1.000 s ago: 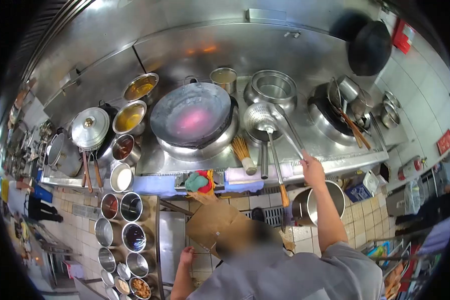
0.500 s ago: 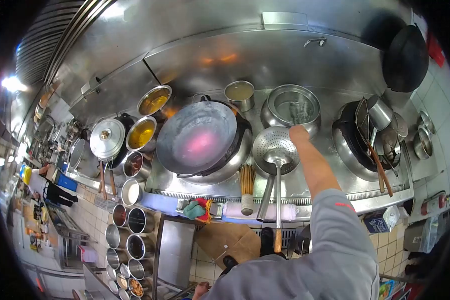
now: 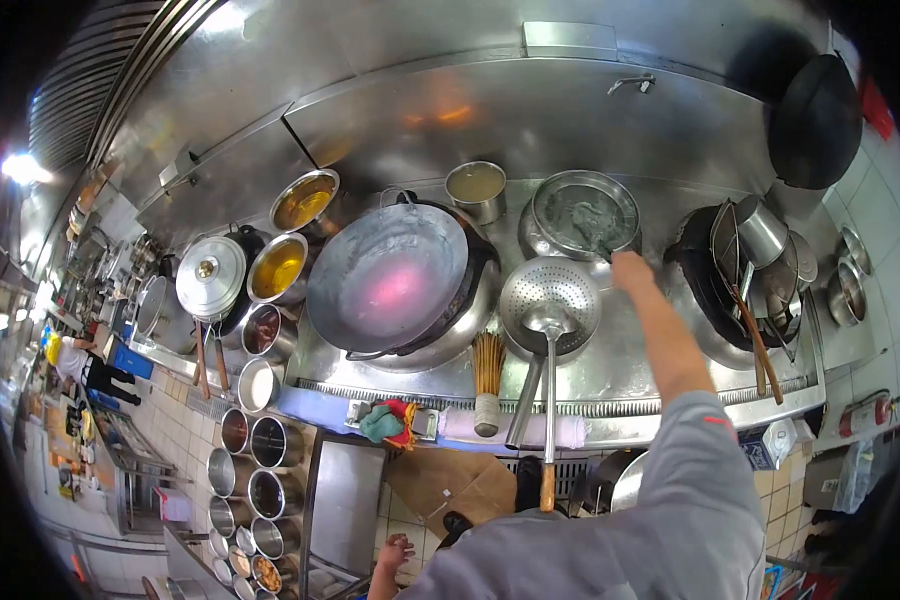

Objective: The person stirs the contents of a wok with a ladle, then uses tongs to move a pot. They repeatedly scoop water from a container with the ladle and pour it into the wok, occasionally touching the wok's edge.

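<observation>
My right hand (image 3: 628, 268) reaches over the front rim of a round steel pot (image 3: 555, 240) of water. Its fingers are closed; a dark thin piece at the fingertips points into the pot, but its kind does not show. The water is stirred up. My left hand (image 3: 396, 552) hangs low near my body, its fingers loosely bent and apart, with nothing seen in it. Just in front of the pot lies a perforated strainer (image 3: 532, 290), a wooden-handled ladle (image 3: 550, 325) resting on it. A bamboo brush (image 3: 488, 375) stands left of them.
A large wok (image 3: 390, 250) glows pinkish on the left burner. Beside it stand oil bowls (image 3: 278, 268), a lidded pot (image 3: 212, 280) and several steel containers (image 3: 275, 440). Strainers and pots crowd the right burner (image 3: 705, 290). A cloth (image 3: 390, 422) lies on the front edge.
My right hand has shifted slightly right and toward me at the pot's rim, and the water looks more disturbed. My left hand has risen further into view.
</observation>
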Available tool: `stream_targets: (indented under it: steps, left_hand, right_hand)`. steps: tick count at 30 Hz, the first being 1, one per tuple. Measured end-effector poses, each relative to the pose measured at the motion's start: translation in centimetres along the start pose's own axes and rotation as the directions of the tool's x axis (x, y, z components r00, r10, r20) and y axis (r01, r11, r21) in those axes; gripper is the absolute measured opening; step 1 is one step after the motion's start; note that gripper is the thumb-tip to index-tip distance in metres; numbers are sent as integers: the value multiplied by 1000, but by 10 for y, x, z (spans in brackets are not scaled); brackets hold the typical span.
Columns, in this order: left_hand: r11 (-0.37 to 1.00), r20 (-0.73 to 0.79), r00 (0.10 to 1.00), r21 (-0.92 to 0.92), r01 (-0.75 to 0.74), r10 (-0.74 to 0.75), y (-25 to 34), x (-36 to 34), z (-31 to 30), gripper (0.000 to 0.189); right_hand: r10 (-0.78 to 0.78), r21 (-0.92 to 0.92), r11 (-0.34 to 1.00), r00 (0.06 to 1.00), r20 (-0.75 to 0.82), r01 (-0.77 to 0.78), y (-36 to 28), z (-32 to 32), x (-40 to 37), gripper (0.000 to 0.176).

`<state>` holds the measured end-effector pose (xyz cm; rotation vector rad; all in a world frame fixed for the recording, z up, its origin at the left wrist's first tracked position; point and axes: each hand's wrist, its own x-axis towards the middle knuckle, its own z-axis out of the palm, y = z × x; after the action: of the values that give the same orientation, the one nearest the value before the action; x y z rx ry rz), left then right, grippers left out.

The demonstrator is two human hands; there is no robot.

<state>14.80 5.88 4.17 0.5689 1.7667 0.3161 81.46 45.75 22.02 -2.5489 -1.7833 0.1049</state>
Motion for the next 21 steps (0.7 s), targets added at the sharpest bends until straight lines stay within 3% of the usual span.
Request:
stream_targets:
  steps: [1,2,4,5,7,8,9,10,12,14,17,20,21]
  left_hand:
    - [1000,17,1000,-17,-12,12,1,1,2,28]
    - [1000,22,1000,-18,-15,15,2,2,2,28]
    - [1000,1,1000,-13,2,-2,0,-2,0,29]
    - [1000,0,1000,-17,0,0,-2,-4,-1,29]
    - [996,2,1000,-90,22,-22,-4,-11,0,30]
    - [996,8,1000,-89,20,-20,-2,-15,4,30]
    - [1000,19,1000,24,-8,7,1,-21,8,29]
    - [989,31,999,142,-33,29,2,-26,8,29]
    - [988,45,999,154,-30,23,2,-23,10,29]
    - [986,65,998,168,-21,10,1,-18,12,30]
    - [983,82,997,185,-15,0,7,-15,10,30]
    - [997,-8,998,55,-62,62,18,-20,7,28]
    - [998,-13,998,12,-60,60,16,-18,3,26]
  right_hand:
    - [-90,115,989,995,-43,94,17,-18,-12,24]
    - [-88,112,989,995,-47,93,37,-31,-14,24]
    - [-267,-25,964,960,-80,266,65,-50,-9,24]
    - [-270,-27,963,959,-82,269,59,-47,-4,24]
    - [121,-45,991,983,-137,-129,37,-31,7,21]
    - [89,-103,988,974,-209,-112,14,-20,-3,20]
    - [115,-87,988,981,-157,-130,4,7,2,20]
    - [136,9,991,980,-142,-136,-5,12,-9,20]
    - [166,100,983,978,-127,-154,-5,11,-34,22]
    - [-110,36,992,979,-169,118,14,-2,-67,28]
    - [-129,-20,992,961,-245,128,66,-2,-90,37]
    - [-36,-109,994,974,-223,11,88,-44,-114,39]
    - [58,-105,991,971,-232,-84,86,-61,-121,41]
